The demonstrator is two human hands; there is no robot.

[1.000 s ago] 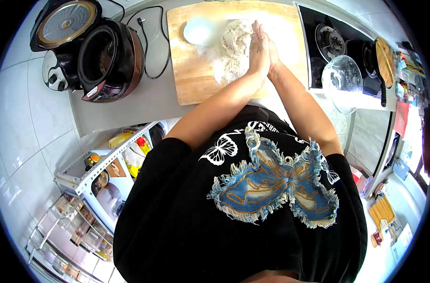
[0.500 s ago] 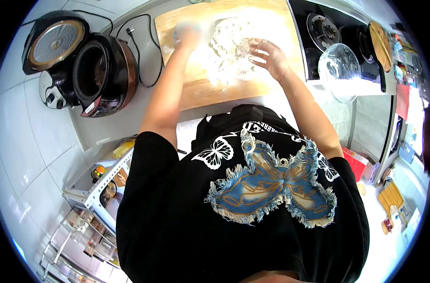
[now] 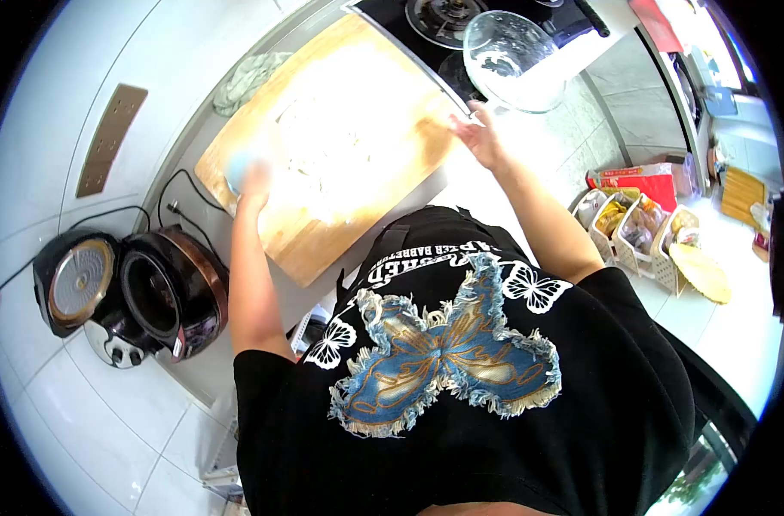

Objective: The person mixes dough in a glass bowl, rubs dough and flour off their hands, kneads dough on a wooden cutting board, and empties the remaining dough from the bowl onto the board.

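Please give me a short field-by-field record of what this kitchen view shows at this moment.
surface: wooden board on a grey counter
on the board: pale floury dough, overexposed, shape unclear
left hand: at the board's left edge, on a pale blue object, blurred
right hand: fingers spread at the board's right edge, beside the glass bowl
left of the board: rice cooker, lid open
behind the board: hob
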